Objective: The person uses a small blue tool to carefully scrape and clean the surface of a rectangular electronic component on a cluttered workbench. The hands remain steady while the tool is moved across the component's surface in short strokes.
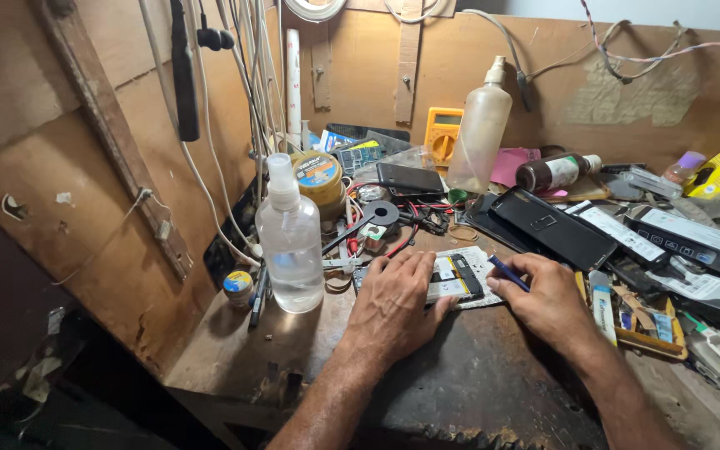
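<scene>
While the left hand (393, 304) presses flat on the opened phone (456, 279) (between both hands), the right hand (543, 300) pinches a blue tool (507, 273).

The opened phone (457, 278) lies flat on the worn, dark workbench (477, 375), back side up with its cover off, so the inner parts show: a pale yellowish block along the lower half, a dark strip and a black section toward its right end. It rests on a small white sheet (478, 260) and runs roughly left to right, slightly slanted. The left hand (395, 304) lies over its left end, fingers pressing it down. The right hand (547, 300) pinches a thin blue tool (508, 273), held at a slant, whose tip points at the right end of the phone, just beside or touching its edge.
</scene>
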A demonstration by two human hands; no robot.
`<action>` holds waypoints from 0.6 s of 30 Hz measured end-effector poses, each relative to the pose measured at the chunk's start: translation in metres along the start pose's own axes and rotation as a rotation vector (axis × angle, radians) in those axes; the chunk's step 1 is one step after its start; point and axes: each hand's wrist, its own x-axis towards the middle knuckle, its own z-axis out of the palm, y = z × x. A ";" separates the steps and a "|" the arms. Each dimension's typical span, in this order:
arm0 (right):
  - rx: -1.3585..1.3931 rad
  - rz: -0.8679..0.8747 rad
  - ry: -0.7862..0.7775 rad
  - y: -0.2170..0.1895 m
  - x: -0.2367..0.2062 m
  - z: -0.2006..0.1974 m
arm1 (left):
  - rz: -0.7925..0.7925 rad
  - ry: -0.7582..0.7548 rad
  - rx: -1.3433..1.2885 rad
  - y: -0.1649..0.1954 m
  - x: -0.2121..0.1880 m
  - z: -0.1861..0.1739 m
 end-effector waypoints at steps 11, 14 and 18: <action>-0.167 -0.162 0.008 -0.010 0.000 -0.001 | 0.003 0.019 0.016 0.002 0.001 -0.001; -0.155 -0.181 0.021 -0.014 0.000 0.000 | -0.015 -0.005 0.019 0.002 0.000 -0.001; -0.081 -0.117 0.016 -0.022 -0.001 0.005 | 0.006 0.031 -0.004 0.002 -0.001 -0.001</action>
